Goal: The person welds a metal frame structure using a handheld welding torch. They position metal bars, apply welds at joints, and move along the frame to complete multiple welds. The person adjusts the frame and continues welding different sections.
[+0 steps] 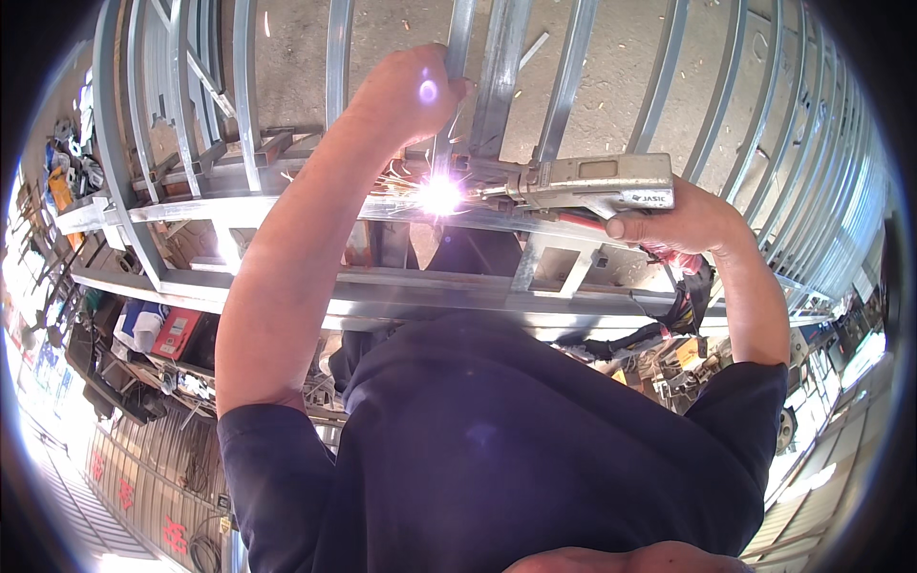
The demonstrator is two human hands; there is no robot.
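Observation:
My right hand (695, 225) is closed round the handle of a grey, boxy welding gun (587, 179), its thumb along the underside. The gun's nozzle points left, and a glaring white arc (442, 196) throws orange sparks at its tip. That glare hides the joint itself, at the foot of a grey steel bar (460, 29) by a long horizontal steel rail (181, 212). Above the arc, my left hand (409, 88) is closed on this upright bar, fingers wrapped round its far side. A dark cable (683, 315) hangs below the gun.
Parallel steel bars (659, 76) run across the far side, over a concrete floor (401, 24). A second rail (382, 291) lies nearer my body. At the left are a red box (179, 334) and assorted clutter; a corrugated wall (143, 477) stands lower left.

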